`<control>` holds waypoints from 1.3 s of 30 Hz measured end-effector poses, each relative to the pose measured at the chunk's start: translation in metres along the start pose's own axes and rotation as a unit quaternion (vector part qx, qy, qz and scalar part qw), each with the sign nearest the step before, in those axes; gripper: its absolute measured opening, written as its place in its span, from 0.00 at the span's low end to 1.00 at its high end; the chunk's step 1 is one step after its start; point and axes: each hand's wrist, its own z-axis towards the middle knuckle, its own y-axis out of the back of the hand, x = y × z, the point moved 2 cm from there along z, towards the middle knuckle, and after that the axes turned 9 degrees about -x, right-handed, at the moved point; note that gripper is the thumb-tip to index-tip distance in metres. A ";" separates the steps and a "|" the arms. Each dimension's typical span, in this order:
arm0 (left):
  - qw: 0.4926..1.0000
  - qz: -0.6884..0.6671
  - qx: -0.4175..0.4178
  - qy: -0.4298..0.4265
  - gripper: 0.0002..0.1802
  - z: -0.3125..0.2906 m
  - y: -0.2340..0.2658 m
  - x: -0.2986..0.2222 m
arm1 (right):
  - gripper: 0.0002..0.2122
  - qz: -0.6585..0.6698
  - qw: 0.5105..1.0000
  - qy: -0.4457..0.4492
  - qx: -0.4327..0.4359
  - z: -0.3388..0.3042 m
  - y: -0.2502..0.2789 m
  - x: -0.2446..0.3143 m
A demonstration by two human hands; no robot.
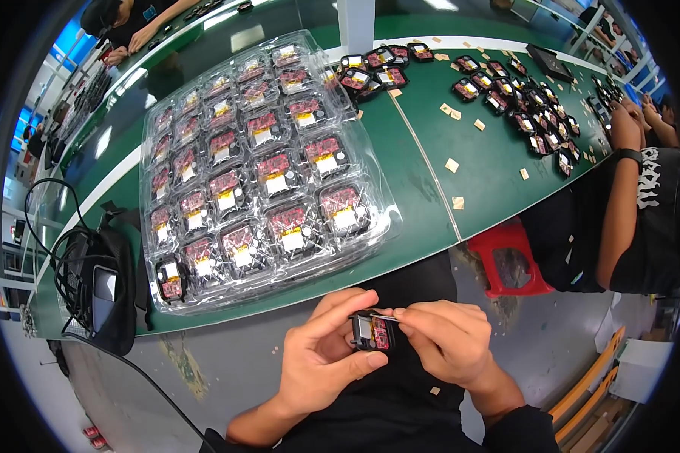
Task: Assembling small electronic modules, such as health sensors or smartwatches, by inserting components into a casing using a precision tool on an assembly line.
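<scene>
Above my lap, my left hand grips a small black device housing by its sides between thumb and fingers. Its open face shows a red circuit board, a silvery block and a bit of yellow tape. My right hand pinches a thin silver metal tool, whose tip reaches over the housing's upper edge. Whether the tip touches a part inside is too small to tell. Just beyond my hands, stacked clear plastic trays on the green table hold several similar devices in rows.
A black bag with cables lies at the table's left end. Loose devices and small tan squares are scattered at the right. A co-worker sits there beside a red stool; another person works across the table.
</scene>
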 end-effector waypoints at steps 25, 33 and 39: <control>0.999 0.008 -0.008 0.042 0.36 -0.002 0.003 -0.008 | 0.17 -0.070 0.996 0.062 -0.002 -0.005 -0.006 -0.001; 0.996 0.015 -0.018 0.083 0.37 0.000 0.001 -0.021 | 0.15 -0.130 0.982 0.139 -0.022 -0.004 -0.006 0.001; 0.994 0.047 0.006 0.095 0.36 0.002 0.001 -0.027 | 0.13 -0.150 0.975 0.163 -0.016 -0.004 -0.004 0.004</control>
